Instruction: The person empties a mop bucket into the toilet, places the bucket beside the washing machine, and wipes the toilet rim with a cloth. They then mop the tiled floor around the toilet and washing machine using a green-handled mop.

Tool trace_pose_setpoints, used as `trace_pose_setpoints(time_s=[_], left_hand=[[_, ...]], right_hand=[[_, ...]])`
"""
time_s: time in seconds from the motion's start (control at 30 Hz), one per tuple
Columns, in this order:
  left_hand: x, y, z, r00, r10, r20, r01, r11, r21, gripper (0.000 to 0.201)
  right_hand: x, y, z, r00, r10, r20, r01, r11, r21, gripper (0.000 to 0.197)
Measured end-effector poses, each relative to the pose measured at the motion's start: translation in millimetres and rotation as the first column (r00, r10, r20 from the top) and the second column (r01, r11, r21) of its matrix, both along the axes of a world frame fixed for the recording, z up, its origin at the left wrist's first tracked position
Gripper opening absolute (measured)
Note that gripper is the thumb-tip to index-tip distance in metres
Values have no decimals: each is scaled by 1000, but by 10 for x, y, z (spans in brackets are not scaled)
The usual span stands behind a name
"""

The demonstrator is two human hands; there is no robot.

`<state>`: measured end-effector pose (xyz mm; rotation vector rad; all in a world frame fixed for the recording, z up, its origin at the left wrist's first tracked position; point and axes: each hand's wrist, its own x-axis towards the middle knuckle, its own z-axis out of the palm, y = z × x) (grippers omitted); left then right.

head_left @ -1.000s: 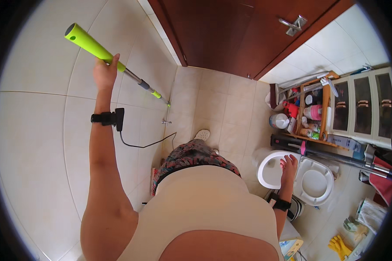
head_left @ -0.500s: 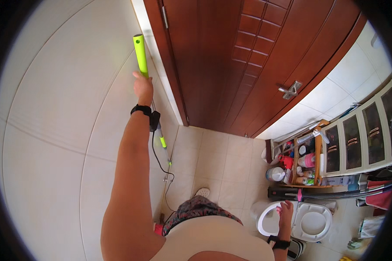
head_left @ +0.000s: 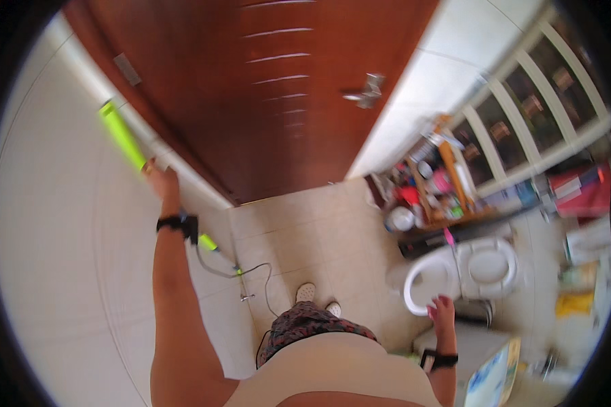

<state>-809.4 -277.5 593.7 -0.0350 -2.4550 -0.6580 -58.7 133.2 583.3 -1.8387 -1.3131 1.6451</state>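
Observation:
Against the left wall, my left hand is closed round a long pole at the lower end of its lime-green grip. Below my wrist, another lime-green section of the same pole shows; what its bottom end carries cannot be made out. My right hand holds nothing, its fingers loosely bent and apart. Beside it is the white toilet with its seat raised, and no contact between the two can be made out.
Ahead stands a closed brown door with a metal handle. Along the right are a wooden rack of bottles and a drawer unit. A thin cable runs from my left wrist. Pale tiles cover the floor.
My view has turned to the right, so the door and left wall sit further left. My left hand keeps its hold on the pole. More of the floor at the right shows.

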Motion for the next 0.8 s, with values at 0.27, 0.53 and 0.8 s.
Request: trace_pose_setpoints(time_s=[0.27,0.53,0.8], left_hand=[[1506,1639,-919,750,-553,363,602,798,-26,54],[3106,2712,-1030,326,-757,567,784,551,285,48],[4236,3061,-775,67,-762,644,876,354,328,42]], right_hand=[[242,-345,-26,984,-167,-67,168,986,9,40],[1335,-1477,2,780,-626,-2,624,778,-75,35],[3119,-2592,68,541,-841,-10,839,539,78,30]])
